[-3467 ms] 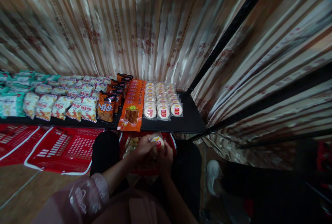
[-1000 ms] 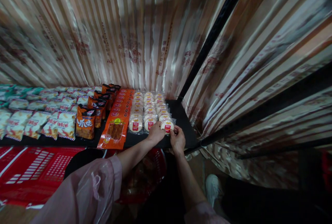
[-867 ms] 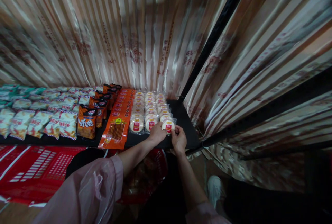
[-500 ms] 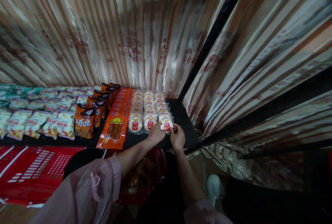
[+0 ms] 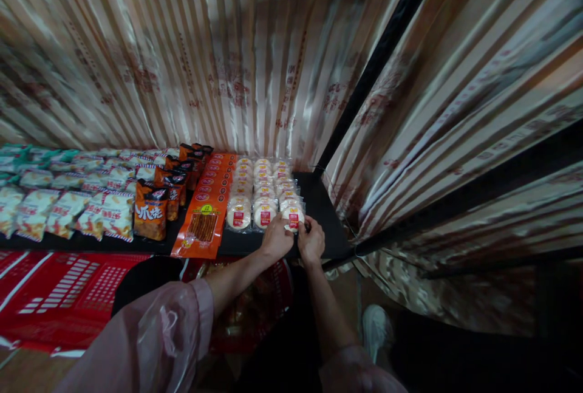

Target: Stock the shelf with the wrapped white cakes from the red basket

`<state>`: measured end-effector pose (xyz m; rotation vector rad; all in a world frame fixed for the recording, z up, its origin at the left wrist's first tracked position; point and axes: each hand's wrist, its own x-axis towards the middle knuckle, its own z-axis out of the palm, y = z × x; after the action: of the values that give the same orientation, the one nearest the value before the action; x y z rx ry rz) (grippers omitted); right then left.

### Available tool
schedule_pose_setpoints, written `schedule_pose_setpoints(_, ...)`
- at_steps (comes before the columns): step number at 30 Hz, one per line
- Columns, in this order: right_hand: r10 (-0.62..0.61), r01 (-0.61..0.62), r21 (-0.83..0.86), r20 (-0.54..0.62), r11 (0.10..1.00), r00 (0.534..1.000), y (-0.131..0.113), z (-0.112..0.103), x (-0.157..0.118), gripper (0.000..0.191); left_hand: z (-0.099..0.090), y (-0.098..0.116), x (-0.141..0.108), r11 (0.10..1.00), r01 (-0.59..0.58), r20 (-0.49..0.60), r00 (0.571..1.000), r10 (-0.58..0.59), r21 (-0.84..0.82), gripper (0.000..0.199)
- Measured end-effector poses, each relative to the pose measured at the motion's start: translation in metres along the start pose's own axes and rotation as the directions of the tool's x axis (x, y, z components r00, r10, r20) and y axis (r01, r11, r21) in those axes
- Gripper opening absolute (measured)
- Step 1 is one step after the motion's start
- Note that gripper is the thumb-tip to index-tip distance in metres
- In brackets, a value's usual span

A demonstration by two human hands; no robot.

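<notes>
At six o'clock from view centre, I have my left hand [image 5: 276,240] and right hand [image 5: 312,243] on the lower edge of the front round pack [image 5: 293,215] on the shelf [image 5: 327,217]; fingers curl nearly closed, but I cannot tell whether they pinch. Two-sided contact presumably steadies it. Its red label is too small to read; at nine o'clock from it, the orange-black bag [image 5: 149,214] appears to read "爪烧".

Pleated curtains [image 5: 182,28] — dim light
</notes>
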<state>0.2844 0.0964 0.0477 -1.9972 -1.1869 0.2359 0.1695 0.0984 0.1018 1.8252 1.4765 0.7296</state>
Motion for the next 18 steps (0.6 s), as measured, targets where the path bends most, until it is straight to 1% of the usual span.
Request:
schedule_pose_setpoints(3,0.002,0.0,0.055,-0.043,0.998,0.999,0.001,0.0,-0.003,0.044,0.001,-0.004,-0.01,0.999,-0.046,-0.026,0.999,0.046,-0.006,0.033)
schedule_pose_setpoints(6,0.039,-0.02,0.172,-0.108,0.985,0.993,0.0,-0.002,-0.009,0.049,0.003,-0.012,-0.022,0.99,-0.136,-0.054,0.99,0.134,-0.038,0.036)
schedule_pose_setpoints(8,0.056,-0.018,0.228,-0.161,0.974,0.985,-0.002,-0.005,-0.016,0.049,0.002,-0.017,-0.029,0.982,-0.18,-0.056,0.983,0.177,-0.059,0.038)
schedule_pose_setpoints(10,0.066,-0.007,0.264,-0.214,0.965,0.975,-0.006,-0.008,-0.024,0.047,0.0,-0.022,-0.037,0.98,-0.188,-0.041,0.982,0.186,-0.066,0.039)
schedule_pose_setpoints(12,0.071,0.007,0.317,-0.235,0.948,0.969,-0.011,-0.011,-0.034,0.045,-0.003,-0.027,-0.044,0.983,-0.176,-0.011,0.984,0.175,-0.061,0.039)
schedule_pose_setpoints(15,0.054,0.02,0.371,-0.188,0.929,0.981,-0.019,-0.01,-0.056,0.042,-0.008,-0.039,-0.059,0.986,-0.164,0.043,0.985,0.166,-0.041,0.038)
schedule_pose_setpoints(18,-0.007,0.03,0.369,-0.064,0.929,0.998,-0.023,-0.002,-0.088,0.038,-0.01,-0.061,-0.081,0.989,-0.148,0.096,0.984,0.149,-0.013,0.032)
